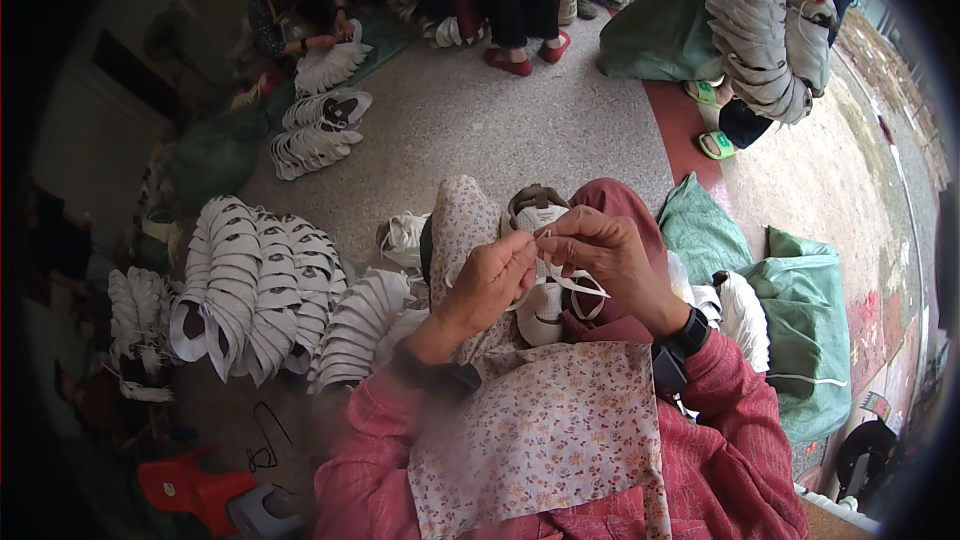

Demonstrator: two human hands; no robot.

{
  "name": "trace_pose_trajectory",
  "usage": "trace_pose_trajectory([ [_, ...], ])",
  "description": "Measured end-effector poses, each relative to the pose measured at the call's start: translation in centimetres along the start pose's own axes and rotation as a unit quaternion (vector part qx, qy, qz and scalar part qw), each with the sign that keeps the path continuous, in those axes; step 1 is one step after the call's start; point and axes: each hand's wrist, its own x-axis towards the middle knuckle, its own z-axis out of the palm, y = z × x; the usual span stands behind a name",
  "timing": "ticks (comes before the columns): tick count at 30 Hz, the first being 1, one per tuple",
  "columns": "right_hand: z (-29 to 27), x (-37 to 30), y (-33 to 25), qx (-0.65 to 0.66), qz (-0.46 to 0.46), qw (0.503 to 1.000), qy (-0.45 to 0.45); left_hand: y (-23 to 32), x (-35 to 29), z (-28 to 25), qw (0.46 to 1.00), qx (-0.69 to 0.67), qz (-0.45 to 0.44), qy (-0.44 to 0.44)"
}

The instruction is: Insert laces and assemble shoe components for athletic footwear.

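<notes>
A white shoe upper with a grey-brown collar (537, 202) rests between my knees, partly covered by my hands. Over it, my left hand (487, 282) is closed, its fingertips pinched together around a white shoelace (588, 289). The thumb and fingers of my right hand (612, 258) pinch the same lace, right beside the left fingertips. A loop of the lace hangs below my right hand. A floral cloth (540, 430) covers my lap.
Stacks of white shoe uppers (262, 280) stand to my left, with a red stool (190, 490) nearer. Green sacks (800, 330) lie to my right. Ahead, a seated person (290, 10) handles uppers; another at far right carries a stack of uppers (755, 30).
</notes>
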Motion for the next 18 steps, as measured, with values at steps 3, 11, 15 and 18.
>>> trace_pose_trajectory([
  [3, 0.0, 0.2, 0.4, 0.012, -0.011, 1.000, -0.005, -0.1, 0.1, -0.1, 1.000, -0.011, -0.013, -0.016],
  [11, -1.5, 2.5, -4.8, 0.123, -0.026, 0.991, 0.038, -3.1, 2.3, -2.0, 0.924, 0.274, 0.261, 0.052],
  [15, -2.1, 2.5, -11.1, 0.134, 0.033, 0.990, 0.006, -5.7, 3.3, -0.3, 0.901, 0.380, 0.205, 0.047],
  [18, -6.1, 3.5, -17.8, 0.031, -0.026, 0.992, -0.120, -5.9, 3.3, 0.7, 0.882, 0.426, 0.196, 0.053],
])
